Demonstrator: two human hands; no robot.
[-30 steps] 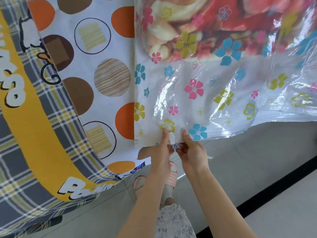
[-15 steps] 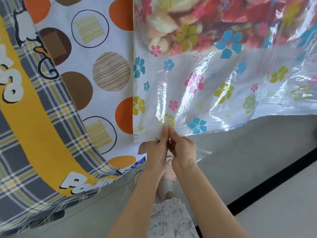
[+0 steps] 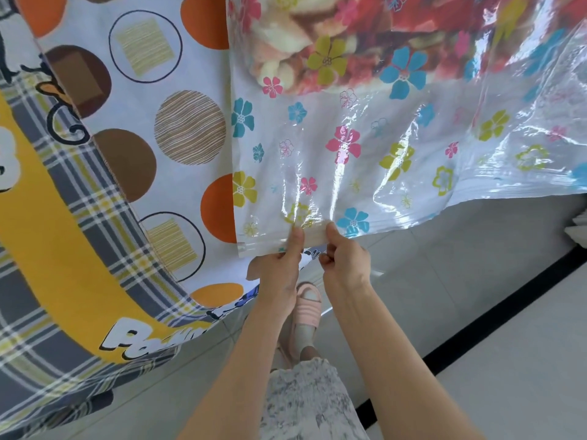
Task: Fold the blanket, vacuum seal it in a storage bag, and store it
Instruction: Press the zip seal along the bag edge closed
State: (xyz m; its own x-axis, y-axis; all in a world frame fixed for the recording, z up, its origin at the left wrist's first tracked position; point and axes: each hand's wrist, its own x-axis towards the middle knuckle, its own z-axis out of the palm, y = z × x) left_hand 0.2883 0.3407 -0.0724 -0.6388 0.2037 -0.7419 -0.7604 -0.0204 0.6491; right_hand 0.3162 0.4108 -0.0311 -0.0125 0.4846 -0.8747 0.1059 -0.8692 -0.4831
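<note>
Step now: closing the storage bag. The blanket is already folded and inside it, so I think the zip is being pressed shut.
Left hand: the left hand pinches the zip strip at the bag's near edge, fingers curled on it.
Right hand: the right hand pinches the same strip just beside the left, fingers closed on it.
Next move: I think the hands must slide right along the strip and press hard, because that side looks loose.
In the bag: the red and cream blanket, at the far end, well apart from the zip.
Where the bag is: lying on the spotted bed sheet, with its near edge hanging over the floor.
</note>
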